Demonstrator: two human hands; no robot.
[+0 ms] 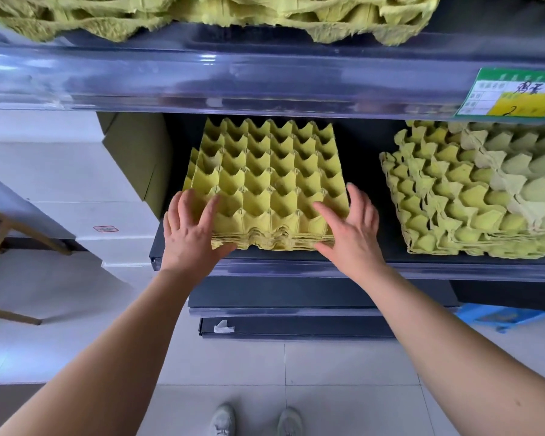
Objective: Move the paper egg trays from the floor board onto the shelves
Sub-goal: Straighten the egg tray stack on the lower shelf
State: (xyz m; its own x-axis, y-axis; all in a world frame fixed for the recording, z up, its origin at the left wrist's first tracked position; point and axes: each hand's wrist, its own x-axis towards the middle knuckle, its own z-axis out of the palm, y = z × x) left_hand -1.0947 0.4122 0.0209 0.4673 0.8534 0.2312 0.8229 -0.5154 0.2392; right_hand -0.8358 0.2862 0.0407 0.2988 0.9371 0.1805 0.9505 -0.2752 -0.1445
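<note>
The middle shelf (296, 268) is a dark board with a clear plastic strip along its front edge. On the level above it lie more green-yellow egg trays (202, 14), their ragged edges hanging over the front. At the right end of the middle shelf sits a loose pile of trays (453, 202), the sheets slid askew (paler ones on top). In the middle of the shelf stands the neat stack of yellow egg trays (265, 180), its front edge just behind the shelf's lip. A cardboard box (139, 158) stands at the shelf's left end, apart from the stack. The left hand (189, 228) lies flat on the stack's front left corner, fingers straight and spread; the right hand (350, 228) rests likewise on the front right corner, gripping nothing. A price label (516, 92) hangs above the shelf's right end.
</note>
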